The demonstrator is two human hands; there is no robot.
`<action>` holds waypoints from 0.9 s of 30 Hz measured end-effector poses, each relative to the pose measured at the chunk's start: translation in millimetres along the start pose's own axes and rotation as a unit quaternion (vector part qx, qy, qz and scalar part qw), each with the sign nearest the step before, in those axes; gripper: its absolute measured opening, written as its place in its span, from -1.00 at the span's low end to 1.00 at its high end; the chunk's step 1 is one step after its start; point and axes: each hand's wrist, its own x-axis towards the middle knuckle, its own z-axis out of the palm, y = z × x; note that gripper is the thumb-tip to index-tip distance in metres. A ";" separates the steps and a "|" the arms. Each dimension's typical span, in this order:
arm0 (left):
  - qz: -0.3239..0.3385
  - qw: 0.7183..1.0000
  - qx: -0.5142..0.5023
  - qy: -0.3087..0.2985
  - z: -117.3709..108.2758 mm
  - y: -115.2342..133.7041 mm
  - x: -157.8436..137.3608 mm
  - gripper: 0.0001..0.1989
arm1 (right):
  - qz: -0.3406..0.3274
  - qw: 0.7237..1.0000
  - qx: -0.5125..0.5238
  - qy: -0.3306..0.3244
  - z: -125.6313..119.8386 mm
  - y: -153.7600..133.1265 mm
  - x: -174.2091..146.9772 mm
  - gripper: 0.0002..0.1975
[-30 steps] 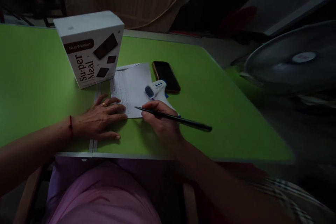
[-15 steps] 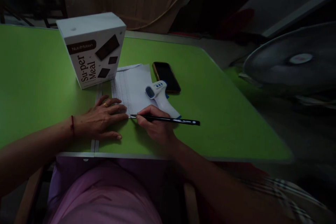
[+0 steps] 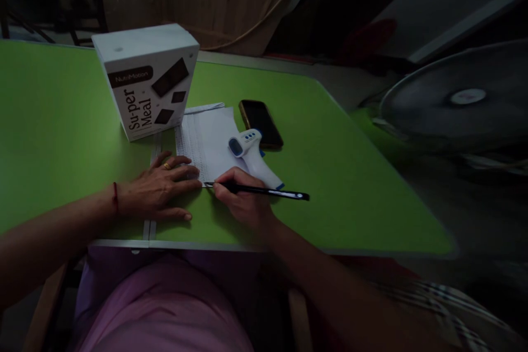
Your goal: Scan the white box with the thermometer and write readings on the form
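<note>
The right hand (image 3: pixel 243 203) is closed around a dark pen (image 3: pixel 264 191), fingers pinched on the barrel close to the writing end. The pen lies nearly level, its tip pointing left and meeting the near edge of a sheet of paper (image 3: pixel 206 140), while the long back end sticks out to the right, past the knuckles and over the green table (image 3: pixel 350 187). So the grip sits at the front of the pen — most of its length trails free behind the hand.

The left hand (image 3: pixel 159 190) lies flat, palm down and fingers spread, holding nothing; its fingertips rest on the near left corner of the paper, just beside the pen tip. A ring shows on one finger, and a red thread circles the wrist.

The paper carries rows of fine print (too small to read). On its right part lies a white and blue infrared thermometer (image 3: pixel 251 154), its handle running toward the right hand and ending just behind the pen. A dark phone (image 3: pixel 260 122) lies flat just beyond the thermometer's head. A white box (image 3: pixel 148 80) printed "Su-per Meal" stands upright at the paper's far left corner. Off the table's right edge sits a round fan (image 3: pixel 457 102) — dim and blurred.
</note>
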 end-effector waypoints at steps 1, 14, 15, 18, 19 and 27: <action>0.000 1.000 0.000 -0.002 0.1 0.0 0.0 -0.40 | 0.000 1.000 0.003 0.001 0.0 -0.2 0.1 -0.91; -0.005 1.000 -0.002 -0.005 -0.4 -0.7 -0.2 -0.41 | -0.013 1.000 -0.010 0.023 1.1 2.0 1.0 -0.87; -0.004 1.000 -0.002 -0.005 -0.4 -0.8 -0.2 -0.41 | -0.017 1.000 -0.014 0.021 0.7 1.8 1.0 -0.87; -0.004 1.000 -0.002 -0.007 -0.3 -1.0 -0.1 -0.41 | -0.027 0.999 -0.018 0.011 -0.7 1.2 1.3 -0.88; -0.004 1.000 -0.001 -0.008 -0.2 -1.1 -0.1 -0.40 | -0.028 0.999 -0.015 0.006 -1.0 1.0 1.5 -0.89; -0.002 1.000 0.002 -0.003 0.5 -1.6 0.5 -0.41 | -0.012 1.000 0.009 0.010 0.0 -1.0 1.3 -0.90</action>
